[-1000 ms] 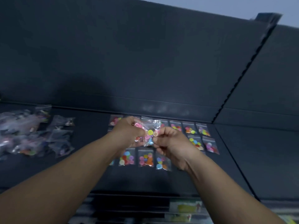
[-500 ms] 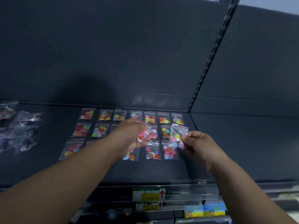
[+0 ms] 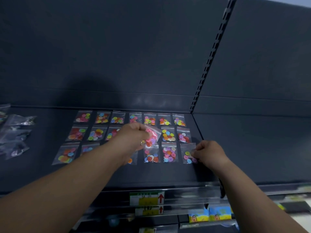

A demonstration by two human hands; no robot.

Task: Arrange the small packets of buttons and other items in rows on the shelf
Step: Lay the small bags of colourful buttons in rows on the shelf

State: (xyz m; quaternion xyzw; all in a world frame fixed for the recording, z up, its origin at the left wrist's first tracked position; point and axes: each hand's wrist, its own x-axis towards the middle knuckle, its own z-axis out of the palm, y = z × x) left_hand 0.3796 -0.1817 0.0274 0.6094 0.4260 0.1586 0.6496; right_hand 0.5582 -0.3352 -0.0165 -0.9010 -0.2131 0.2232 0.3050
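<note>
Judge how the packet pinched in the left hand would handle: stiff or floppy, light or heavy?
Probably floppy: the packet is thin clear film hanging tilted from the left hand. Likely light, as a pinch alone holds it. Its loose buttons would probably slide downward.

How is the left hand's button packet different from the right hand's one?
The left packet, gripped by the left hand, tilts above the rows; the right packet, pinched by the right hand, sits at the front row's end. The left packet looks mostly pink and red; the right packet mixed. Both are clear button bags.
</note>
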